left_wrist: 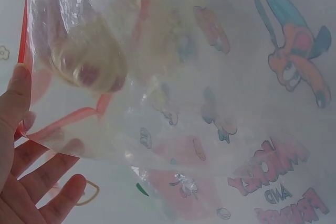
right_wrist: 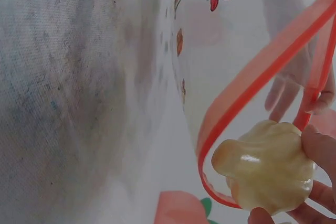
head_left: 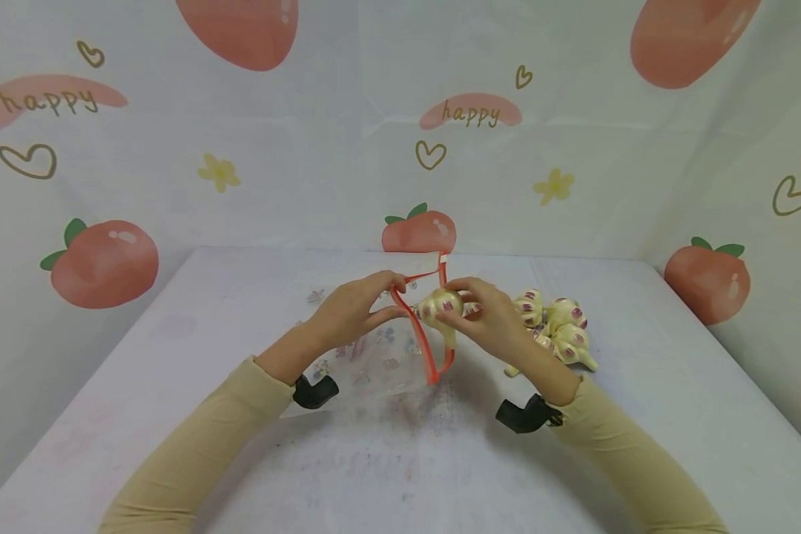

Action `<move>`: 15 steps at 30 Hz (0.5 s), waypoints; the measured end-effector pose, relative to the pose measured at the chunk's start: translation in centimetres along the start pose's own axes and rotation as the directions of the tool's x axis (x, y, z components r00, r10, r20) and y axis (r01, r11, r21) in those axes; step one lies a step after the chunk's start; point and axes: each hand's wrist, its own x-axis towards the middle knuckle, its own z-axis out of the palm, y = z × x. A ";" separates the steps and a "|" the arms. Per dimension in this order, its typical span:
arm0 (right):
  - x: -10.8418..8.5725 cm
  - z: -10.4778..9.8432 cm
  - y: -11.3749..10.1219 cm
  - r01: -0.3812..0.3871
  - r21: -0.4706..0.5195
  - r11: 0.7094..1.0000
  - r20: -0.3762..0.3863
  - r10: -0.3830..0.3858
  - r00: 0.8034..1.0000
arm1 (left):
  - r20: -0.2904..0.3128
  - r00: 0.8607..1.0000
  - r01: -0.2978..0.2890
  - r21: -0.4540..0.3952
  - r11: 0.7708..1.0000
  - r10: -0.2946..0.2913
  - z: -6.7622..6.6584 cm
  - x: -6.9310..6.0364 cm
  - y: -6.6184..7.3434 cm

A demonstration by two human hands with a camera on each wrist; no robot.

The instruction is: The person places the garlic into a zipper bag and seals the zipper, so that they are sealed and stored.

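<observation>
The left hand [head_left: 350,310] pinches the red rim [head_left: 422,337] of a clear printed bag [head_left: 380,367] between thumb and index finger, its other fingers loosely extended. The right hand [head_left: 492,320] has its fingers partly curled around 1 garlic bulb [head_left: 440,302], held at the bag's open mouth, above the surface [head_left: 400,467]. More garlic bulbs [head_left: 569,334] lie clustered on the surface, just beyond the right hand.

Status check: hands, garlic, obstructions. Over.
Left hand pinches clear bag by its red rim. Right hand holds garlic bulb at bag's open mouth. Other bulbs clustered to the right; nothing visibly blocking the mouth.
</observation>
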 end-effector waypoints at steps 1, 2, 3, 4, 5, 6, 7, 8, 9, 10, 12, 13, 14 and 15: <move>0.0 0.1 0.0 0.002 0.001 1.000 0.003 -0.002 1.000 | -0.003 1.000 -0.002 -0.003 1.000 0.002 0.0 0.0 0.0; 0.0 0.1 -0.1 0.007 0.002 1.000 0.006 -0.007 1.000 | -0.004 1.000 -0.002 -0.005 1.000 0.002 -0.1 0.0 0.1; 0.1 0.2 -0.1 0.010 0.002 1.000 0.008 -0.010 1.000 | -0.004 1.000 -0.002 -0.005 1.000 0.002 -0.1 0.1 0.1; 0.1 0.2 -0.1 0.011 0.000 1.000 0.009 -0.011 1.000 | -0.004 1.000 -0.003 -0.005 1.000 0.003 -0.1 0.1 0.1; 0.1 0.3 -0.1 0.013 0.002 1.000 0.011 -0.013 1.000 | -0.004 1.000 -0.002 -0.003 1.000 0.002 -0.1 0.1 0.1; 0.1 0.3 -0.2 0.013 0.002 1.000 0.013 -0.013 1.000 | -0.004 1.000 -0.001 -0.001 1.000 0.001 -0.2 0.1 0.2; 0.1 0.3 -0.2 0.013 0.001 1.000 0.015 -0.013 1.000 | -0.005 1.000 0.001 0.001 1.000 -0.001 -0.2 0.1 0.2; 0.1 0.4 -0.3 0.012 0.008 1.000 0.018 -0.012 1.000 | -0.006 1.000 0.002 0.003 1.000 -0.002 -0.3 0.1 0.2; 0.1 0.4 -0.3 0.009 0.012 1.000 0.020 -0.009 1.000 | -0.008 1.000 0.004 0.006 1.000 -0.004 -0.3 0.1 0.2; 0.1 0.4 -0.3 0.006 0.014 1.000 0.021 -0.006 1.000 | -0.010 1.000 0.006 0.008 1.000 -0.006 -0.3 0.1 0.2; 0.1 0.5 -0.3 0.002 0.012 1.000 0.026 -0.002 1.000 | -0.017 1.000 0.010 0.006 1.000 -0.010 -0.3 0.1 0.3; 0.1 0.5 -0.3 0.000 0.009 1.000 0.027 0.000 1.000 | -0.020 1.000 0.010 0.007 1.000 -0.010 -0.3 0.0 0.3; 0.1 0.5 -0.3 0.000 0.005 1.000 0.027 0.000 1.000 | -0.023 1.000 0.011 0.008 1.000 -0.011 -0.3 0.1 0.3; 0.1 0.6 -0.3 0.000 -0.002 1.000 0.026 0.000 1.000 | -0.027 1.000 0.014 0.006 1.000 -0.013 -0.3 0.1 0.3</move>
